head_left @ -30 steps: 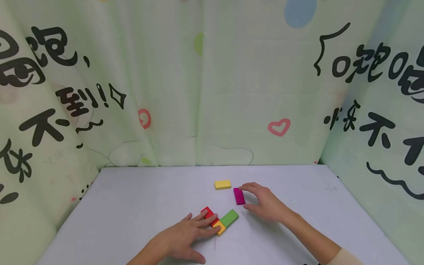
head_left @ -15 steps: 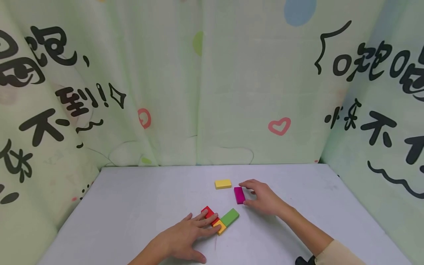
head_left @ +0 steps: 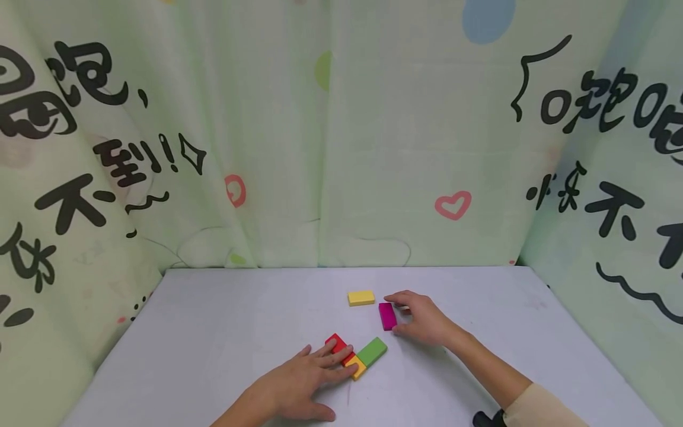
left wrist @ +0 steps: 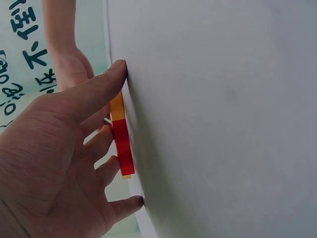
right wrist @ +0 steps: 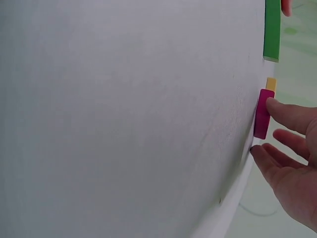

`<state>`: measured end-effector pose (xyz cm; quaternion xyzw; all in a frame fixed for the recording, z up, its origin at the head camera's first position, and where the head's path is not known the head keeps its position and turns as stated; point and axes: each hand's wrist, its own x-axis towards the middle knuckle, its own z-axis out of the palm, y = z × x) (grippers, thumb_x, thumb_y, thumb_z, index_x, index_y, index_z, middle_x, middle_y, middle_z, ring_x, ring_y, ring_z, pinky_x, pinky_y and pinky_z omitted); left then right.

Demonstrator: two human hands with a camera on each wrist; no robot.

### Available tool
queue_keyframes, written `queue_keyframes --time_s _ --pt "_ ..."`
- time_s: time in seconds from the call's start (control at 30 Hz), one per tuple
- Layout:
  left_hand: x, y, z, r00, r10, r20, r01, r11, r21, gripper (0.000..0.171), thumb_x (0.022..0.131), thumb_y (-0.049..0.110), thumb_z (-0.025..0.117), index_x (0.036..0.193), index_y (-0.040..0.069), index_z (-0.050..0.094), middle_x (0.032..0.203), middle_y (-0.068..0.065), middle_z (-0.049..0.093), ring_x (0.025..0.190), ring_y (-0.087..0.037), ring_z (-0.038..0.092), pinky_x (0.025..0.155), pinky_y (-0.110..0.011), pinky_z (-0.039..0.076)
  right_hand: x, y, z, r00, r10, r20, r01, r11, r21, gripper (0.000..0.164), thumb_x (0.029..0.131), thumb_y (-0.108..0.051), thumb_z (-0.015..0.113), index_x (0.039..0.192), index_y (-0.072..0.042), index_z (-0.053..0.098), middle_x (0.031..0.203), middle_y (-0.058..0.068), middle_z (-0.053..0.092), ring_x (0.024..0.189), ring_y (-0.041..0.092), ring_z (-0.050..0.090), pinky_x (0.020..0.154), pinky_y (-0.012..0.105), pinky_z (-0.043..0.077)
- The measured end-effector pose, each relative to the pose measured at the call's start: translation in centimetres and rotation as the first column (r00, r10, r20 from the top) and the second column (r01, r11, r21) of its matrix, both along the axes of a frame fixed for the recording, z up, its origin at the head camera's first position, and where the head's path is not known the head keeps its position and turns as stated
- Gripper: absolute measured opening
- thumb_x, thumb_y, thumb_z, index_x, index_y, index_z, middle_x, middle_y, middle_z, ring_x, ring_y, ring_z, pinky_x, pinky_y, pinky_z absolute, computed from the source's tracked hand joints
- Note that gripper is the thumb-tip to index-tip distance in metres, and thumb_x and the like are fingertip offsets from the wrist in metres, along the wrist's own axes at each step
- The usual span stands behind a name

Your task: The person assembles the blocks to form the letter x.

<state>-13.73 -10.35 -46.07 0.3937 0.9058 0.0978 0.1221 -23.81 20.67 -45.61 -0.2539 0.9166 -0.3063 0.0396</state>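
Observation:
My left hand [head_left: 306, 382] lies with spread, extended fingers over a red block [head_left: 335, 341] and an orange block [head_left: 357, 369], fingertips resting on them. A green block [head_left: 372, 351] joins the orange one at an angle, forming a V with the red. My right hand [head_left: 427, 320] is beside a magenta block [head_left: 388, 317]. Its thumb touches the block near its closer end. The index fingertip reaches just past the far end, and a gap shows there in the right wrist view, where the magenta block [right wrist: 263, 116] stands below the green block [right wrist: 272, 32].
A yellow block [head_left: 361, 298] lies behind and left of the magenta one. The white table [head_left: 224, 320] ends at a patterned curtain [head_left: 277, 148] at the back and sides. Something black [head_left: 487, 418] sits by the right sleeve [head_left: 541, 409].
My right index finger has lifted slightly off the magenta block's far end, and the right forearm has shifted a little. The left hand and the blocks stay in place.

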Motion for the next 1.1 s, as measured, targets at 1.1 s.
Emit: queue_keyframes --time_s 1.1 --pt "0.33 -0.1 0.32 1.0 0.002 -0.007 -0.002 1.0 0.021 0.078 0.091 0.047 0.077 0.16 0.038 0.041 0.171 0.011 0.029 0.157 -0.03 0.033 0.112 -0.067 0.041 -0.55 -0.85 -0.2 0.999 0.024 0.02 -0.025 0.999 0.042 0.056 0.083 0.0 0.083 0.136 0.001 0.064 0.134 0.016 0.065 0.117 0.033 0.066 0.094 0.041 0.06"
